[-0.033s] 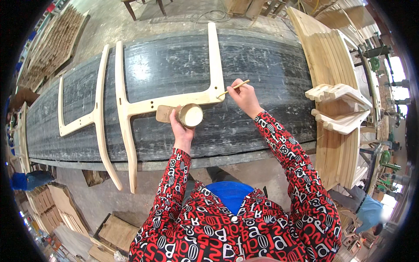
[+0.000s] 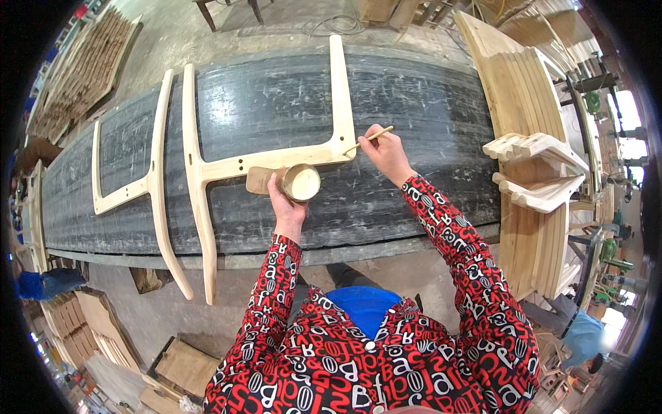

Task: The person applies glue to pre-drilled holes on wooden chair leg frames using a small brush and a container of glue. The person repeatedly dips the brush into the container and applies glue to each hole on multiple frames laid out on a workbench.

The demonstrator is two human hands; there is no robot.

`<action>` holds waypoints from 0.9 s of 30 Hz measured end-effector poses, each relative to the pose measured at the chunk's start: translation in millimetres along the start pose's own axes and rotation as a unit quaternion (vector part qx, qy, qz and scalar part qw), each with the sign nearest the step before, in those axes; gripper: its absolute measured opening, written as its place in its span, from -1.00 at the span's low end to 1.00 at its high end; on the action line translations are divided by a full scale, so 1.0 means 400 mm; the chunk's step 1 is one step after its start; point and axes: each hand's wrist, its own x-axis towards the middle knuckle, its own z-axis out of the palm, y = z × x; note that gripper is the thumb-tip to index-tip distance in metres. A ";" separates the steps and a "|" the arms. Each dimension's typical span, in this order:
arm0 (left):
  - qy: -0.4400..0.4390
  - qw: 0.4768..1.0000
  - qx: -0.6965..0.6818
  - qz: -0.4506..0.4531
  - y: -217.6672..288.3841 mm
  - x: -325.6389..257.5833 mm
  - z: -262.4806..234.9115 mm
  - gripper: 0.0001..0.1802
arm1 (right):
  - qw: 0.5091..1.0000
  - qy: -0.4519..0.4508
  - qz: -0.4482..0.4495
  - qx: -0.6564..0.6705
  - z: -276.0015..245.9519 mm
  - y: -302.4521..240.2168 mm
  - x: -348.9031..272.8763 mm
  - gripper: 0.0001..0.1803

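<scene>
My left hand (image 2: 289,211) is closed around a small round cup (image 2: 288,183) of pale cream paste or liquid. A flat tan paddle-shaped piece (image 2: 259,181) sticks out to the left of the cup; whether it is joined to the cup I cannot tell. Between the fingertips of my right hand (image 2: 388,157) is a thin wooden stick (image 2: 383,132). Its lower tip meets the right corner of a pale wooden chair-side frame (image 2: 272,159), near a small dark hole. That frame lies flat on the black scuffed tabletop (image 2: 414,90), and the cup is held over its near edge.
A second similar wooden frame (image 2: 127,196) lies to the left. At the right end stand stacked boards (image 2: 531,103) with several curved wooden parts (image 2: 534,148) on them. A person in light blue (image 2: 583,334) is at the far lower right. Slats (image 2: 83,76) are piled at upper left.
</scene>
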 end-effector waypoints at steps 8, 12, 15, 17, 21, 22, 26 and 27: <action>-0.013 1.000 -0.025 0.009 0.027 -0.004 -0.026 -0.55 | 0.999 -0.030 -0.017 -0.008 0.012 -0.001 0.026 -0.81; -0.013 0.999 -0.031 0.025 0.045 -0.003 -0.039 -0.57 | 0.999 -0.016 -0.030 -0.001 0.003 -0.016 0.064 -0.80; -0.013 0.999 -0.025 0.022 0.030 -0.015 -0.025 -0.55 | 0.999 0.007 -0.041 -0.018 0.001 0.007 0.083 -0.80; -0.014 0.999 -0.025 0.022 0.025 -0.021 -0.019 -0.56 | 0.999 0.015 -0.044 -0.011 0.011 0.021 0.090 -0.79; -0.007 0.999 -0.012 0.040 0.031 -0.034 -0.029 -0.56 | 0.997 -0.018 -0.072 -0.028 0.041 0.027 0.097 -0.84; -0.003 0.999 -0.013 0.042 0.033 -0.036 -0.030 -0.56 | 0.994 -0.016 -0.097 -0.039 0.047 0.029 0.097 -0.84; 0.007 0.999 -0.015 0.051 0.037 -0.050 -0.038 -0.56 | 0.987 -0.042 -0.134 -0.081 0.070 0.016 0.094 -0.86; 0.005 0.998 -0.014 0.053 0.039 -0.053 -0.038 -0.56 | 0.986 -0.046 -0.137 -0.082 0.074 0.012 0.093 -0.87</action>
